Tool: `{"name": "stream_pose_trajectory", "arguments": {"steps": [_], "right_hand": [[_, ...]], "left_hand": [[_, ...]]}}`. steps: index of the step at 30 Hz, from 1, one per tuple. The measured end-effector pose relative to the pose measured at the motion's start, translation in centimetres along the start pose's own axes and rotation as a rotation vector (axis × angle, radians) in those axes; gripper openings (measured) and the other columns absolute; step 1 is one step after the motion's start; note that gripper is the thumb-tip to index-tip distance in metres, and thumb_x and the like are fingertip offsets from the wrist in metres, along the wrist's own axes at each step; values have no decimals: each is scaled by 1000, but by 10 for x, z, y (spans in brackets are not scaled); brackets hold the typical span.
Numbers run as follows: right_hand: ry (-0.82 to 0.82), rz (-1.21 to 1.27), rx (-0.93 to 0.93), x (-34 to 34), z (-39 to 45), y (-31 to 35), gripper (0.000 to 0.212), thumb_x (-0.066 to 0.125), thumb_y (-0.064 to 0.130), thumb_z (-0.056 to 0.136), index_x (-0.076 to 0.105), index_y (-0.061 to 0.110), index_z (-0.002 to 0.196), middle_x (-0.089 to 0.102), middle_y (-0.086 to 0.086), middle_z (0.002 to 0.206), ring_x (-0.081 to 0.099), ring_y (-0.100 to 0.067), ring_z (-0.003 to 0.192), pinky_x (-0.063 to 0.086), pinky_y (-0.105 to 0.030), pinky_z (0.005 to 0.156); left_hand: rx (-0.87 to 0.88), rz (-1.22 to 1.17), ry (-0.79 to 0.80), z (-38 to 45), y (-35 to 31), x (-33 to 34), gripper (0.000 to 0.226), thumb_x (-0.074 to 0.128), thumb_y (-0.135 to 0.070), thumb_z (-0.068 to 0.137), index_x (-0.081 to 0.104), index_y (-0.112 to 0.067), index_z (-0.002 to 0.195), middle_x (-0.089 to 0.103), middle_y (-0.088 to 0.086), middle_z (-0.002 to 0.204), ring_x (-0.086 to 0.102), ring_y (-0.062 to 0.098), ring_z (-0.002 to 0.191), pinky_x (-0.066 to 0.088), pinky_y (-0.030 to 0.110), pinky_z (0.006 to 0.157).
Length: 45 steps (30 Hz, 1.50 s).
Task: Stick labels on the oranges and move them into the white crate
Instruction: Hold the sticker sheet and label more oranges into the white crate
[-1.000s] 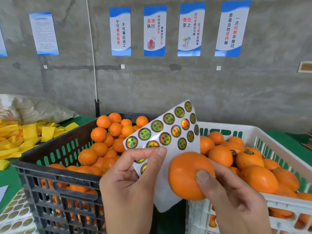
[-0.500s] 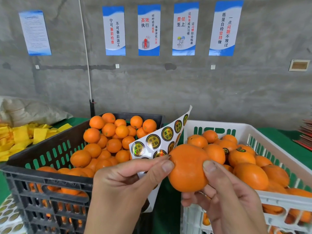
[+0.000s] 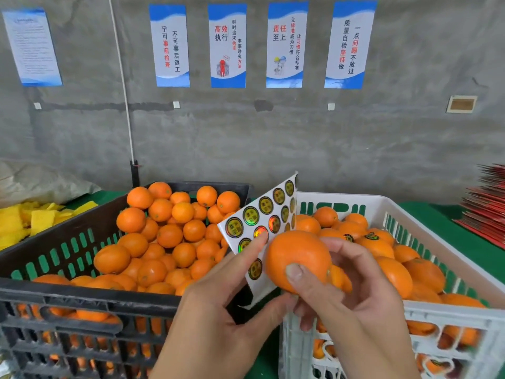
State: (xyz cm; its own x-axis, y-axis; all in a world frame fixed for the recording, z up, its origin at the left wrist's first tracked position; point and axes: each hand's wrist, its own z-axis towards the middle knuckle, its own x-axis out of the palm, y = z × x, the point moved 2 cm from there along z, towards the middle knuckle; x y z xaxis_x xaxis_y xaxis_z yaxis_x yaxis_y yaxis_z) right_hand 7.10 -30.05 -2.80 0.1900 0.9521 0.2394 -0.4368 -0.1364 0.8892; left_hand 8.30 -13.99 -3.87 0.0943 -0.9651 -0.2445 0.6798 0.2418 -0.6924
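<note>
Step in hand, as judged: labelling one orange held between the two crates; no label shows on its visible face, so the transfer is not yet due. Next move calls for a sticker peeled from the sheet, pressed flat onto the peel, then the fruit set down right, into the white crate.

Item 1, far left: yellow pads, loose pile on green table.

Item 2, left: black crate, green-slotted walls, heaped with unlabelled oranges.

Item 3, near centre: left hand, forefinger and thumb pinching the sticker sheet; the sheet stands tilted, rows of round holographic labels facing the viewer, several positions already bare.

Item 4, centre: held orange, just in front of the sheet's right edge and touching it, above the white crate's near left corner.

Item 5, near right: right hand, fingers curled round the orange, thumb on its front.

Item 6, right: white crate, filled with labelled oranges; dark round stickers show on a few, the others cannot be told.

Item 7, far right: red stack, contents unclear.
</note>
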Motion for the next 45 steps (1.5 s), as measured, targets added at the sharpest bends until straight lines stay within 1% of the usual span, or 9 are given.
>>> {"name": "stream_pose_trajectory", "arguments": {"steps": [3,6,9,11,21,31,38,42,45], "right_hand": [[-182,-280,-185,-15,9,-9,56,92,40,60,63,42,107,68,11,94,66,-18,58,56,-22,53],[-307,-551,-306,-33,23,-21,62,83,31,80,52,42,132,53,16,126,68,-7,82,53,-11,70],[-191,-744,-340,-45,36,-29,66,63,21,98,34,32,157,18,19,166,43,-1,141,37,-13,110],[-65,-858,-343,-45,40,-33,55,56,18,102,41,27,155,12,21,168,22,3,150,20,-7,117],[91,-606,-353,-15,29,-39,31,60,18,101,70,31,126,58,28,135,50,6,131,50,-15,98],[362,-405,-446,81,21,-17,30,56,40,103,66,36,131,51,25,145,43,-2,142,41,-31,114],[364,-336,-376,120,21,-14,37,60,52,95,65,41,129,56,27,140,50,2,134,46,-32,107],[349,-309,-221,130,19,-10,51,65,71,83,59,49,129,64,32,122,58,17,112,52,-8,80],[367,-245,-176,134,17,-5,54,69,65,77,64,43,126,70,27,114,64,13,103,56,-11,76]], "left_hand": [[43,66,-201,-4,-2,1,72,76,-57,71,57,-50,139,65,-30,132,65,2,123,60,41,95],[62,143,-298,-4,-7,-3,67,72,-58,71,61,-46,136,66,-34,127,68,-1,116,58,25,90],[17,123,-317,-3,-7,-6,64,81,-59,71,63,-52,132,69,-31,123,67,-7,113,54,14,91],[4,129,-320,-2,-5,-6,58,87,-51,74,67,-51,129,71,-26,123,66,-10,111,50,6,89],[-107,-100,-412,1,2,-15,51,79,-23,74,73,-38,121,78,-13,113,74,4,105,57,15,84],[-259,-392,-318,8,-1,-56,52,72,12,82,70,-20,123,80,-3,107,77,15,100,60,19,73],[-222,-527,-289,5,5,-89,63,74,3,81,60,-18,138,77,0,119,73,14,111,57,16,81],[-170,-486,-399,5,9,-99,49,75,-11,84,67,-21,132,81,1,99,75,5,88,58,18,75],[-158,-461,-460,5,11,-105,42,75,-21,83,73,-20,125,81,2,97,78,11,87,62,24,77]]}}
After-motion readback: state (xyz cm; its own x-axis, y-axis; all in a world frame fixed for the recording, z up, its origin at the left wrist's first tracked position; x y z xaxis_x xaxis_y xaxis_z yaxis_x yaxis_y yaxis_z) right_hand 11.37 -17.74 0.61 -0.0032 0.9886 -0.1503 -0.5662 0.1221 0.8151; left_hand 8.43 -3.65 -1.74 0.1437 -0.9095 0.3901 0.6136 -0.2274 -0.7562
